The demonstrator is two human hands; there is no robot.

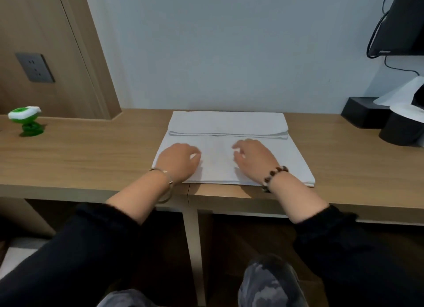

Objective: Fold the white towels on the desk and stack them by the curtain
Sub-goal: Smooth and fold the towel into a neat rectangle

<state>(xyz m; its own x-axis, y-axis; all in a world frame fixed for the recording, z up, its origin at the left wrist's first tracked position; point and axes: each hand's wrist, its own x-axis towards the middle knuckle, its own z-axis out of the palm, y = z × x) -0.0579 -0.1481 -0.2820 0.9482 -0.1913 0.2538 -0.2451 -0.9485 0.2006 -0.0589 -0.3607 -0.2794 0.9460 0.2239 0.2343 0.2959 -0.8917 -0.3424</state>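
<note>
Left hand [177, 161] and right hand [252, 159] rest loose-fingered on the part-folded white towel [229, 123], gripping nothing; looks soft, light, floppy, best pinched at near-edge corners

A plain white towel [229, 127], without pattern, lies under my 2 hands. The desk [91, 159] around it is light tan with fine wood grain. My left hand [179, 159] has a silver bangle [164, 175] at the wrist; my right hand [252, 157] has a bracelet [274, 175] of dark brown and pale beads. My sleeves [68, 249] are black. Below my wrists, my trousers [270, 288] show grey camouflage blotches. Beyond my fingertips the wall [229, 54] is pale blue-grey. Far left of my left hand: a green-and-white object [26, 120], a dark grey socket [34, 67], a brown wood panel [46, 19]. Far right of my right hand: black boxes [360, 111], white paper [399, 95].
</note>
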